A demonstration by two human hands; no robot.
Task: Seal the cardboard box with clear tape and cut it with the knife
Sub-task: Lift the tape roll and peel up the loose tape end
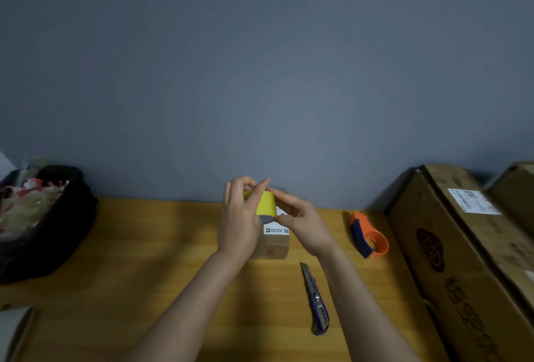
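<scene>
Nearest, the knife (315, 301) lies on the wooden table (144, 260), right of centre. Beyond it stands the small cardboard box (273, 246). Above the box both hands grip a yellow tape roll (265, 202): left hand (239, 217) curled around it, right hand (300, 220) pinching its right edge. An orange tape dispenser (368, 234) lies to the right.

both hands (271, 214) grip tape roll (265, 203) — above box (273, 243) | knife (315, 301) on table (144, 260)

A plain grey-blue wall (260, 72) fills the upper frame; a wooden table (144, 260) spans the dimly lit lower frame.
</scene>
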